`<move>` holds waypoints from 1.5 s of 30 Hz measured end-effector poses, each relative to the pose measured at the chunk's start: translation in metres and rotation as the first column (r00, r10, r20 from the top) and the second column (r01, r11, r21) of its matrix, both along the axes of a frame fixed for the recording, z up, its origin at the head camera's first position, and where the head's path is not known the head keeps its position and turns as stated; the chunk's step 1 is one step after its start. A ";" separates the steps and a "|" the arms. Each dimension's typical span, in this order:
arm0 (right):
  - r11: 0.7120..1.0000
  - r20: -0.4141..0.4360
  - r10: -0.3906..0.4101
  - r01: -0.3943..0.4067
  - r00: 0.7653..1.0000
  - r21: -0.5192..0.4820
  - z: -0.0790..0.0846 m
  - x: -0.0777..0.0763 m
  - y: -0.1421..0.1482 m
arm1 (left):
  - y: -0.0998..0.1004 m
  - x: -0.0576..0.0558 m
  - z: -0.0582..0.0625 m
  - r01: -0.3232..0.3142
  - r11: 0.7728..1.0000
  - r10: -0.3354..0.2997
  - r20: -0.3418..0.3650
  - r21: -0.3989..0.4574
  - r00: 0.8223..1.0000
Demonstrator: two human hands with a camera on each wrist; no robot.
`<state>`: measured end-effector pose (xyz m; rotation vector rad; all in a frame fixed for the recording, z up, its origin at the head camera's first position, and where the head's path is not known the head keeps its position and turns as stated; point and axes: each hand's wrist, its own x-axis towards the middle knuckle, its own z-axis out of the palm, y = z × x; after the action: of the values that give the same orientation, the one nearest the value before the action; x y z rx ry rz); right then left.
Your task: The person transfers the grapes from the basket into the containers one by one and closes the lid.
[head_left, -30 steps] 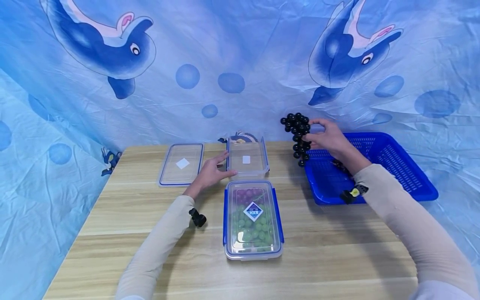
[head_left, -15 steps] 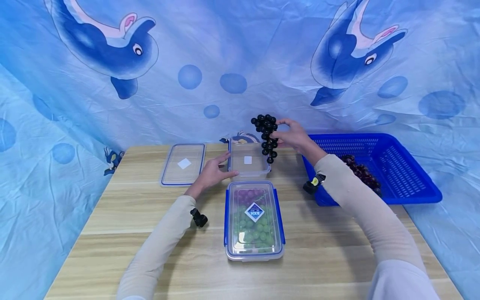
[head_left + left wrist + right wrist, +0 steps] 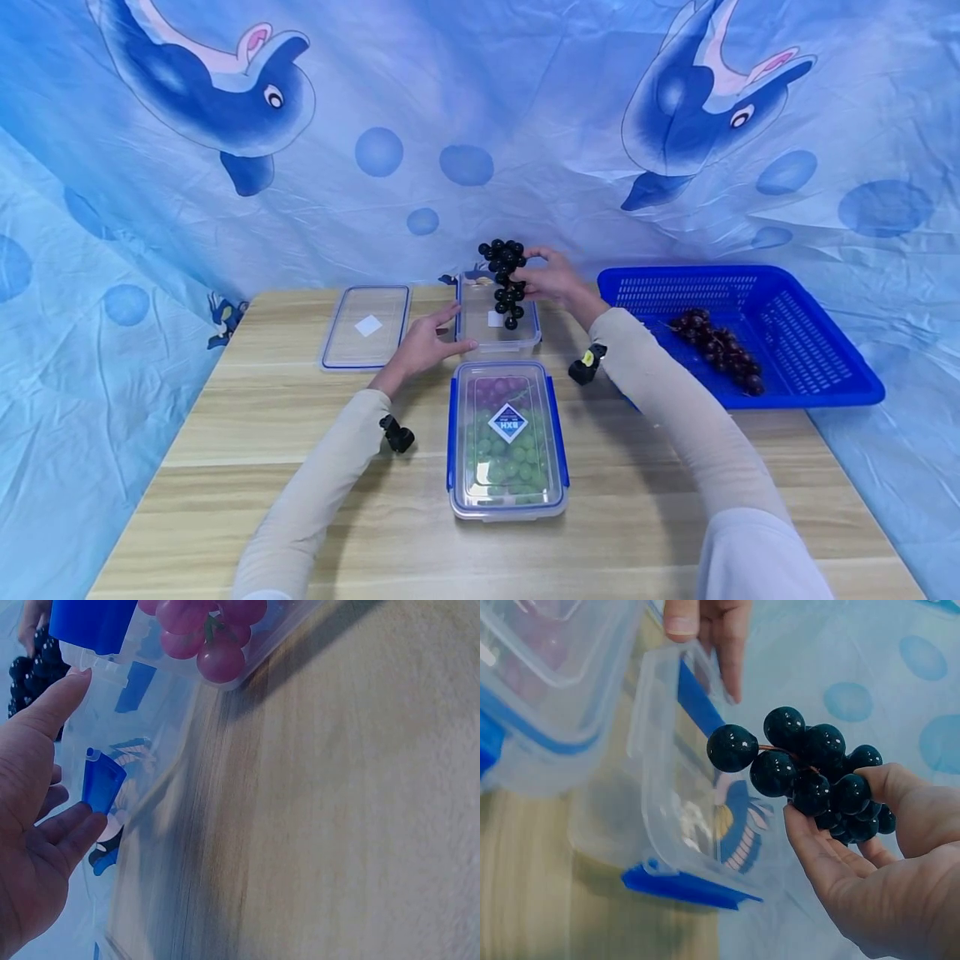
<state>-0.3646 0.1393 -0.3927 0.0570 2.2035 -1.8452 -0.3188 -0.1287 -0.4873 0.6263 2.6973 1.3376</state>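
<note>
My right hand (image 3: pixel 553 279) grips a bunch of glossy black grapes (image 3: pixel 504 260) over a clear plastic food container (image 3: pixel 517 342) without its lid. In the right wrist view, thumb and fingers pinch the grapes (image 3: pixel 810 769), whose lower end hangs close to the container's rim (image 3: pixel 658 787). The left hand (image 3: pixel 422 344) lies at the container's left side, thumb and fingers spread apart. In the left wrist view, its fingertips (image 3: pixel 94 825) are right at a blue side clip (image 3: pixel 101 780) of the container.
Nearer the person stands a lidded container (image 3: pixel 510 497) with green and purple grapes inside. A clear lid (image 3: pixel 375 352) with blue edging lies left on the wooden table (image 3: pixel 247 417). At right, a blue basket (image 3: pixel 840 367) holds dark red grapes (image 3: pixel 716 350). A dolphin-print curtain (image 3: pixel 525 108) hangs behind.
My right hand has carried the black grapes leftward from beside the blue basket to over the lidless container, lowering them slightly. The left hand has stayed at the container's side.
</note>
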 end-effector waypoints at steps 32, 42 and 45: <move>0.943 0.207 0.313 -0.329 0.927 0.046 -0.046 -0.012 -0.035 | -0.001 0.000 0.001 0.020 1.000 -0.020 -0.002 0.007 1.000; 0.929 0.184 0.307 -0.336 0.934 0.157 -0.033 -0.009 -0.024 | -0.001 0.001 0.003 0.020 1.000 -0.020 0.004 -0.006 1.000; 0.929 0.160 0.310 -0.334 0.937 0.157 -0.027 -0.008 -0.019 | -0.001 0.001 0.003 0.017 1.000 -0.017 0.000 -0.010 1.000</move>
<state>-0.3722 0.1202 -0.4198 -0.1372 2.1329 -1.4205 -0.3178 -0.1297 -0.4846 0.6465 2.6910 1.3196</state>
